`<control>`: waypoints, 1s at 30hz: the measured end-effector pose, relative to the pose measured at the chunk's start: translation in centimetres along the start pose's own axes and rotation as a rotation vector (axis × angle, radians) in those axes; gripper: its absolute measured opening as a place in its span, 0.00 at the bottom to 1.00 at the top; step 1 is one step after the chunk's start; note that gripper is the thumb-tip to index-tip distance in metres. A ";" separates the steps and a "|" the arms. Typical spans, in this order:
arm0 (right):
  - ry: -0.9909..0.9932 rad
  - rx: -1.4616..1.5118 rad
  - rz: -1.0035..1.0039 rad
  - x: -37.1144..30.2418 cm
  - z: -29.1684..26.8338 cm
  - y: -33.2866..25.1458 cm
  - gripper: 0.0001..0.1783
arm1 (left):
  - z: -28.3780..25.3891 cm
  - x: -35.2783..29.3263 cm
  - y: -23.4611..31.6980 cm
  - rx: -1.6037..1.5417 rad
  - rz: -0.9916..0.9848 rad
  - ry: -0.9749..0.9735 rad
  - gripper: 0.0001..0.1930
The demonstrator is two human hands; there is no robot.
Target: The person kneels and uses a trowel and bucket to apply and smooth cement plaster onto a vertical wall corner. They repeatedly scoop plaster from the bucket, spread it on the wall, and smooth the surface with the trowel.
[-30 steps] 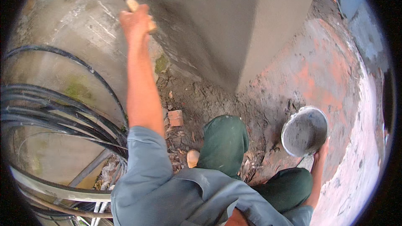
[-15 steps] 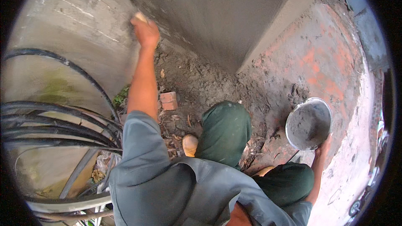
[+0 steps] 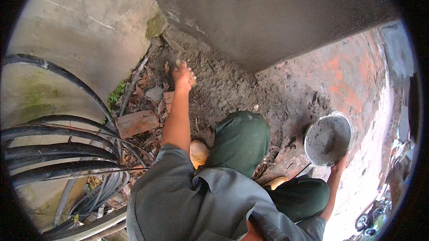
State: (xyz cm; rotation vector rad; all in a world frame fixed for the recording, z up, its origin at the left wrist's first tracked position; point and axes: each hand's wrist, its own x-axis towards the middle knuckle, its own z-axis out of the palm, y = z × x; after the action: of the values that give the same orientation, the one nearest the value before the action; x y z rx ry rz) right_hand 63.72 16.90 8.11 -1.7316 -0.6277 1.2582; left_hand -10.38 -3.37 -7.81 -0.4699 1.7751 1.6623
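My left hand (image 3: 182, 76) is closed on the pale handle of a trowel; what looks like its thin grey blade (image 3: 174, 43) points toward the wall corner, low over the muddy ground. Over on the right, my right hand (image 3: 340, 164) grips the near rim of a round bucket (image 3: 351, 129), tilted so that its mouth faces me. Wet grey mortar (image 3: 322, 139) lies inside it. Ahead stands a wall with smooth grey render (image 3: 277, 17), its lower corner meeting the dirt.
Thick black cables (image 3: 67, 149) bend out on the left beside an old stained wall (image 3: 85, 40). Bricks (image 3: 137, 123) and dry leaves lie near my left forearm. Mortar-smeared ground (image 3: 348, 75) with reddish patches spreads right. A parked vehicle's wheel (image 3: 362, 222) shows at the lower right.
My left hand has come down from beside the rendered wall toward the ground, still holding the trowel. The view has shifted, showing more cables and bricks. My right hand keeps the bucket.
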 end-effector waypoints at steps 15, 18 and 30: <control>0.079 -0.024 -0.081 -1.3 1.2 0.2 0.35 | 1.9 5.9 2.9 -0.193 -0.101 -0.264 0.12; 0.112 -0.017 -0.077 -1.9 1.9 0.0 0.36 | 1.9 5.3 3.9 -0.127 -0.074 -0.267 0.11; -0.003 0.008 0.009 -1.6 1.8 -0.4 0.36 | 3.6 2.2 8.8 -0.148 0.033 -0.323 0.07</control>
State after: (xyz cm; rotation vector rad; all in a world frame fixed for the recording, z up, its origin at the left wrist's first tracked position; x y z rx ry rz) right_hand 61.52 16.47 9.10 -1.7281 -0.6163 1.2678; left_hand -16.98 1.72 -2.68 -0.2214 1.4386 1.7868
